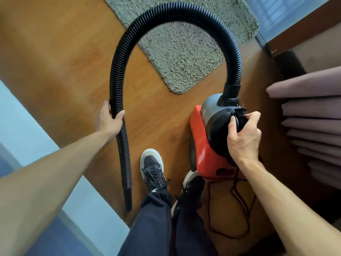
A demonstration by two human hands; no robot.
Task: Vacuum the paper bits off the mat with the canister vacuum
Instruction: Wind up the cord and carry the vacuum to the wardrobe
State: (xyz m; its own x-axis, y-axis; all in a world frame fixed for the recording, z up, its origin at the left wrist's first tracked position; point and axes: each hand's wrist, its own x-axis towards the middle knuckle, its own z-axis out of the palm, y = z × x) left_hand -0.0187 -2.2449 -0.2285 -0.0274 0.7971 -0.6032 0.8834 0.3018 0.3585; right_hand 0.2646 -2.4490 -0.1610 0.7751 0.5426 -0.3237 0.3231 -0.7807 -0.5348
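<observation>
Canister vacuum hose [118, 71]: black, ribbed, arched high over the near left part of the mat [184, 52]; one end plugged into the canister, the free end hanging down toward the wooden floor [55, 52] on the near side of the mat.
Left hand [108, 120]: left of the mat's near corner, fingers and thumb curled tight round the down-hanging stretch of the hose.
Mat: grey-green, shaggy, flat on the floor, cut off by the top edge.
Shoes [152, 167]: dark with pale soles, on the floor on the near side of the mat.
Canister vacuum [204, 145]: red and black, just off the mat's near right edge; standing or lifted, cannot tell.
Right hand [243, 137]: on the canister's side away from the mat, fingers curled round a black part at its top.
Cord [238, 200]: black, looped loosely on the floor, farther from the mat than the canister.
Folded fabric [310, 111]: purplish, stacked, well right of the mat.
</observation>
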